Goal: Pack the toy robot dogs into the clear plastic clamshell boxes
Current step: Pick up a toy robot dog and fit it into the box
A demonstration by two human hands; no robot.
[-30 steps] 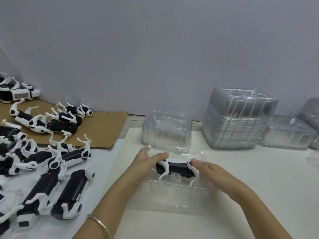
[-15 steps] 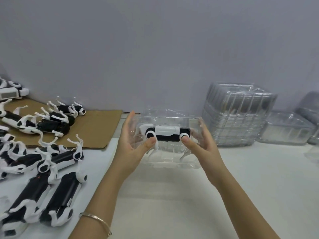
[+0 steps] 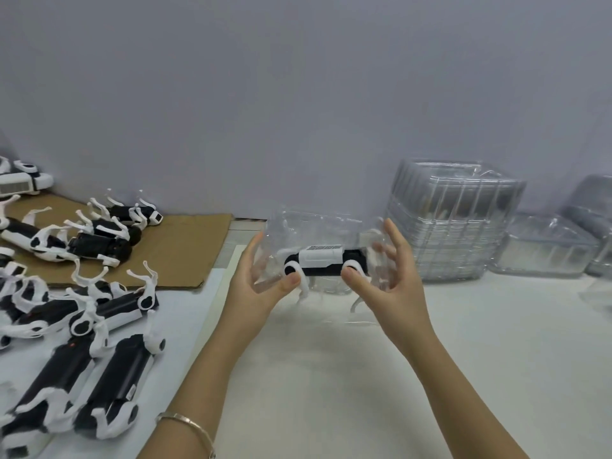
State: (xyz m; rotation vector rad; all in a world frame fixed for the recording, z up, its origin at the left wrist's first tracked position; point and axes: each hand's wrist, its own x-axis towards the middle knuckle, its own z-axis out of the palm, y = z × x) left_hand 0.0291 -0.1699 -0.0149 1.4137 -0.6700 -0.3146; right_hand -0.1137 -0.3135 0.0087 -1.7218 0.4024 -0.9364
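Note:
A clear clamshell box is held up above the white table, tilted toward me. Inside it lies a black-and-white toy robot dog, its white belly panel facing me and its legs pointing down. My left hand grips the box's left end, thumb pressed on the front near the dog's hip. My right hand grips the right end the same way, fingers spread behind the plastic. Several loose toy dogs lie on the table at the left.
A tall stack of empty clamshell boxes stands at the back right, with lower boxes beside it. More toy dogs lie on a brown cardboard sheet at the back left. A grey wall runs behind everything.
The box with the dog has been lifted off the table and tipped up, so the dog's white belly panel now faces me. Both hands stay on its two ends.

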